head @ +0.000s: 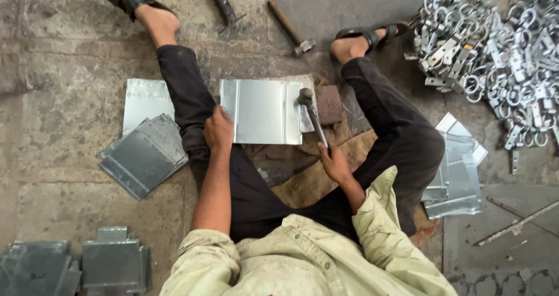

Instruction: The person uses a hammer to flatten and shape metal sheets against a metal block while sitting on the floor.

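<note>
My left hand [218, 130] presses flat on the sheet-metal panel [261, 111] at its 8 o'clock corner, pinning it on the floor [58, 98]. My right hand [335, 163] is clamped round the hammer [313, 118], head resting on the panel's 3 o'clock folded edge.

Soft even daylight, sharp focus

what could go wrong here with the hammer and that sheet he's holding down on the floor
1. The left hand presses bare on the metal sheet at its left edge; a slip could possibly cut the fingers.
2. The hammer in the right hand has its head at the sheet's right fold, close to both legs; a glancing blow might hit a shin.
3. The sheet rests partly on a small block, so it may shift when struck.
</note>
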